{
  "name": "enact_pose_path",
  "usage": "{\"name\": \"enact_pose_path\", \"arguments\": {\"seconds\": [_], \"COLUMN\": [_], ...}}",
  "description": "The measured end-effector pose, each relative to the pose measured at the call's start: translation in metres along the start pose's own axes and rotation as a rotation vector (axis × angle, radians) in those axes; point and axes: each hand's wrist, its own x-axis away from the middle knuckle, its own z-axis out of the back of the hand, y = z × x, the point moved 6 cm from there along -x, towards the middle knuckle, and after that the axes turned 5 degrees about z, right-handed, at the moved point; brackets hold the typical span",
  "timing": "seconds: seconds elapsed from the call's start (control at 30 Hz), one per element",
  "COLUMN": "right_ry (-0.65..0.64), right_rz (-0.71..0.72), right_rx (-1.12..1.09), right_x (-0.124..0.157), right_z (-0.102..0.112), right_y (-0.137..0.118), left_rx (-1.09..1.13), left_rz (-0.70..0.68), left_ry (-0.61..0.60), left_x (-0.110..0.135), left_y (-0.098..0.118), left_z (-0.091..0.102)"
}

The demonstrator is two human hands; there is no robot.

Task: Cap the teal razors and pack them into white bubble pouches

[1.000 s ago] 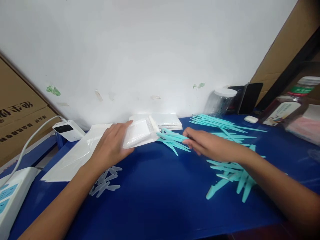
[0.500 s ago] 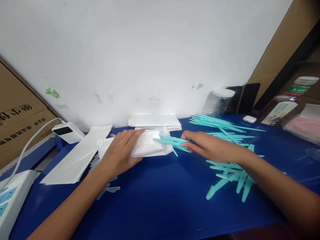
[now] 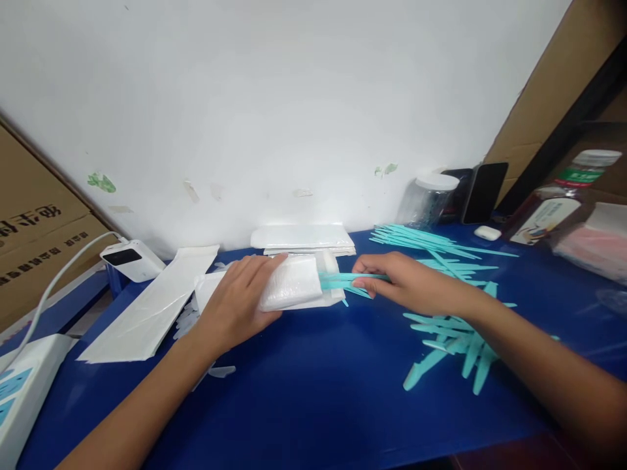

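My left hand (image 3: 240,300) lies on a white bubble-lined pouch (image 3: 294,284) on the blue table (image 3: 313,398), its fingers curled over the pouch and holding it down. My right hand (image 3: 406,282) pinches a small bundle of teal plastic sticks (image 3: 343,281), whose tips sit inside the pouch's open end. A loose pile of the same teal sticks (image 3: 455,336) lies under my right forearm, and a longer row of teal sticks (image 3: 431,241) lies farther back.
A stack of white pouches (image 3: 301,238) sits by the wall. A long white bag (image 3: 157,303) and clear plastic caps (image 3: 220,371) lie at left, beside a power bank (image 3: 132,259) and power strip (image 3: 19,391). A jar (image 3: 428,199), phone (image 3: 484,192), earbud case (image 3: 487,232) and bottle (image 3: 558,209) stand at right.
My left hand brought the pouch down and to the right onto the table. My right hand gathered the teal sticks and pushed their tips into the pouch's opening.
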Motion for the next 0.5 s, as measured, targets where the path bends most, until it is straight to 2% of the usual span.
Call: {"name": "enact_pose_path", "arguments": {"seconds": [0.2, 0.3, 0.37, 0.43, 0.5], "right_ry": [0.209, 0.387, 0.581, 0.766, 0.894], "right_rz": [0.113, 0.188, 0.265, 0.357, 0.443], "right_rx": [-0.062, -0.098, -0.114, -0.129, -0.128], "right_x": [-0.001, 0.003, 0.01, 0.019, 0.028], "right_z": [-0.014, -0.016, -0.01, -0.001, 0.008], "right_y": [-0.028, -0.042, -0.051, -0.06, -0.065], "left_rx": [0.003, 0.093, 0.178, 0.288, 0.414], "left_rz": [-0.038, 0.007, 0.116, 0.283, 0.457], "left_ry": [0.065, 0.105, 0.165, 0.245, 0.354], "left_x": [-0.001, -0.001, -0.002, -0.002, 0.0], "left_y": [0.031, 0.041, 0.04, 0.034, 0.025], "left_z": [0.003, 0.006, 0.014, 0.025, 0.037]}}
